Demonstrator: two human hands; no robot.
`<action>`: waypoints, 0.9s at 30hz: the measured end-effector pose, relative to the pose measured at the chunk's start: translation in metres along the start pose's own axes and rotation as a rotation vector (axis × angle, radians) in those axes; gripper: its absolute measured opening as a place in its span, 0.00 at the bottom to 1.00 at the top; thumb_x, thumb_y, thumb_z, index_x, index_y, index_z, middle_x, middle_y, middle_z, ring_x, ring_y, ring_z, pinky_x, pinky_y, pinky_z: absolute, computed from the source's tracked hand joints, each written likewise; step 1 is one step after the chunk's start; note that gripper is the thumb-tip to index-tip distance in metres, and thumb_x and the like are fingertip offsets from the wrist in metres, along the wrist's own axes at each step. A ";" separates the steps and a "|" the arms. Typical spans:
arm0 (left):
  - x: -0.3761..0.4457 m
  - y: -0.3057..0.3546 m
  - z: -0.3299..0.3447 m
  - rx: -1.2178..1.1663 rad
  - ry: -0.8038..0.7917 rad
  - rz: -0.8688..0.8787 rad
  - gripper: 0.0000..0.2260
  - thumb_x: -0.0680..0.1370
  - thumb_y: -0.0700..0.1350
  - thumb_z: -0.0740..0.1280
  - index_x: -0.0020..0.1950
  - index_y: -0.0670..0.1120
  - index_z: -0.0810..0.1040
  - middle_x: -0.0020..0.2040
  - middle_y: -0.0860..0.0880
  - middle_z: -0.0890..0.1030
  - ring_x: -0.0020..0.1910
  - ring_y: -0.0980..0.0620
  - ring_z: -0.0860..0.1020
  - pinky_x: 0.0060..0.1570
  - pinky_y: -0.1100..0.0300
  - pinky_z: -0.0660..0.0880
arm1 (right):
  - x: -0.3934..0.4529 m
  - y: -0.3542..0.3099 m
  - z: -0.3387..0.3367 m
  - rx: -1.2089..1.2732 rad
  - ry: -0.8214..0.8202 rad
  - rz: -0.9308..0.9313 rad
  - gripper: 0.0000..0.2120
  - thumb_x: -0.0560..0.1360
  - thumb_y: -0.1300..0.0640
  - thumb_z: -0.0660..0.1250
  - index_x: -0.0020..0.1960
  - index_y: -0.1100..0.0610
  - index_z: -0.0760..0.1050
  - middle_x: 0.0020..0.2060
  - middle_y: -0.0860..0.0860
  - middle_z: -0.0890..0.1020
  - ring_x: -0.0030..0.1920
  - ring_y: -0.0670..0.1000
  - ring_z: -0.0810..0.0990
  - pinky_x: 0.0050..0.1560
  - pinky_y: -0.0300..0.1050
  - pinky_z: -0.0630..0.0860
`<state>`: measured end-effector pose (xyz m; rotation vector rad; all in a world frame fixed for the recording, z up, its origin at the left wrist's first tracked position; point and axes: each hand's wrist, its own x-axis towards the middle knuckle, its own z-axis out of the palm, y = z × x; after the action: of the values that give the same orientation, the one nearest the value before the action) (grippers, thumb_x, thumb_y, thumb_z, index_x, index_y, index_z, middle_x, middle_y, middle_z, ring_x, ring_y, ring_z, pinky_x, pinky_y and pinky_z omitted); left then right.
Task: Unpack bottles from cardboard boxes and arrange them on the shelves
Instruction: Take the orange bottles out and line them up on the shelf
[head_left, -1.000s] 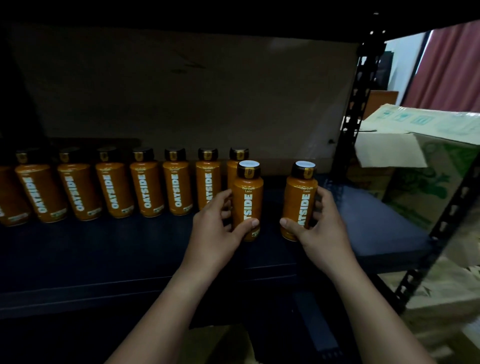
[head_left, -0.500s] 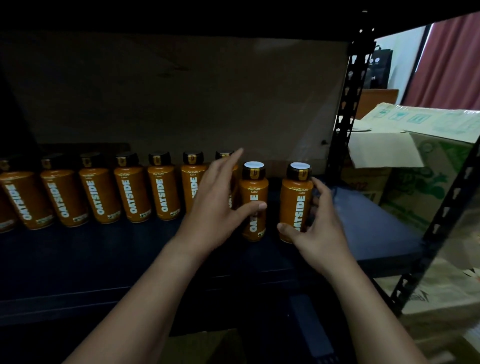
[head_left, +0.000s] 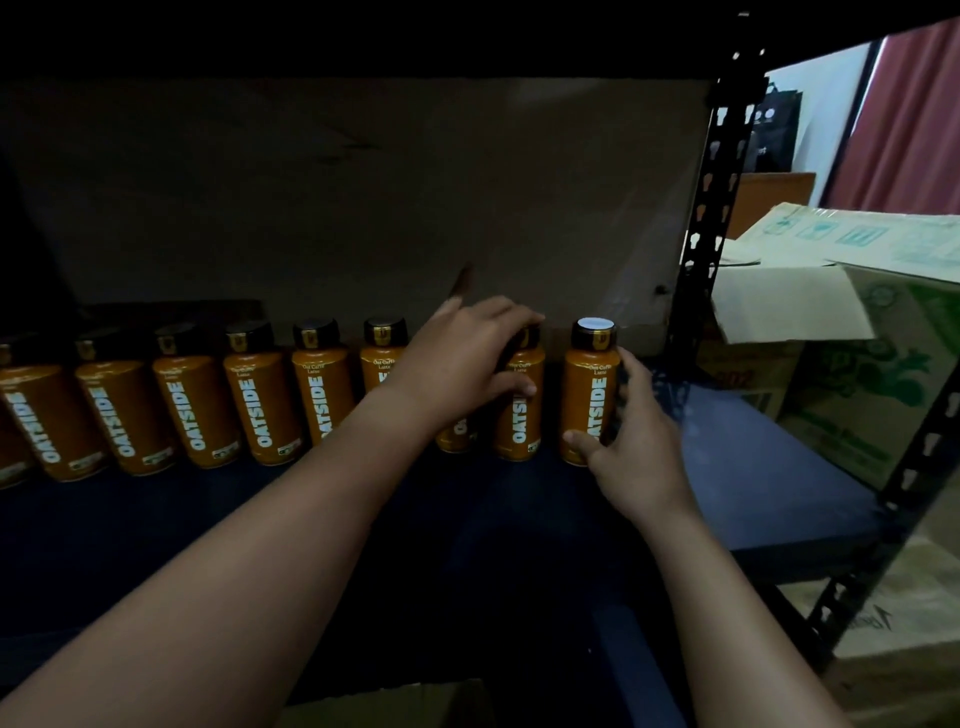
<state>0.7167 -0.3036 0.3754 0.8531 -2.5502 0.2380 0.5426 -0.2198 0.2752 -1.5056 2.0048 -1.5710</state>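
Observation:
A row of orange OATSIDE bottles (head_left: 260, 410) with black caps stands along the back of the dark shelf (head_left: 769, 467). My left hand (head_left: 457, 364) reaches over the second bottle from the right (head_left: 519, 426), fingers draped on its cap and thumb pressed to its label. One more bottle is partly hidden behind my left wrist. My right hand (head_left: 634, 452) grips the rightmost bottle (head_left: 589, 400), thumb low on the front and fingers round its right side. Both bottles stand upright on the shelf, in line with the row.
A black perforated shelf post (head_left: 711, 208) rises just right of the bottles. Beyond it sit open cardboard boxes (head_left: 857, 395) with green print. Another shelf board hangs dark overhead. A cardboard edge (head_left: 389, 706) shows below the shelf's front.
Both front bottles have been pushed back into line with the row. My left hand rose from the bottle's side to its cap. My right hand stayed on the rightmost bottle.

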 end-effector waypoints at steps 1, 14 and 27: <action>0.003 -0.002 0.001 0.016 0.000 0.000 0.32 0.76 0.57 0.73 0.77 0.54 0.66 0.73 0.53 0.71 0.72 0.51 0.70 0.73 0.50 0.62 | 0.003 0.001 0.002 -0.006 0.004 0.001 0.49 0.70 0.62 0.79 0.80 0.42 0.53 0.72 0.49 0.73 0.71 0.51 0.72 0.71 0.57 0.71; 0.023 -0.010 0.004 0.074 -0.053 -0.013 0.33 0.76 0.58 0.72 0.77 0.55 0.64 0.70 0.49 0.74 0.67 0.49 0.75 0.59 0.52 0.75 | 0.026 0.000 0.020 -0.006 0.054 0.036 0.45 0.72 0.63 0.77 0.80 0.46 0.56 0.71 0.51 0.74 0.70 0.52 0.73 0.69 0.52 0.72; 0.028 -0.042 -0.034 -0.033 -0.288 -0.294 0.32 0.72 0.57 0.76 0.74 0.55 0.69 0.67 0.52 0.76 0.64 0.50 0.75 0.46 0.57 0.71 | 0.025 0.008 0.022 0.004 0.052 0.037 0.45 0.74 0.62 0.76 0.81 0.45 0.55 0.74 0.50 0.71 0.73 0.52 0.70 0.72 0.57 0.70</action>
<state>0.7343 -0.3414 0.4194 1.3154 -2.6303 -0.0204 0.5405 -0.2539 0.2693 -1.4325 2.0439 -1.6146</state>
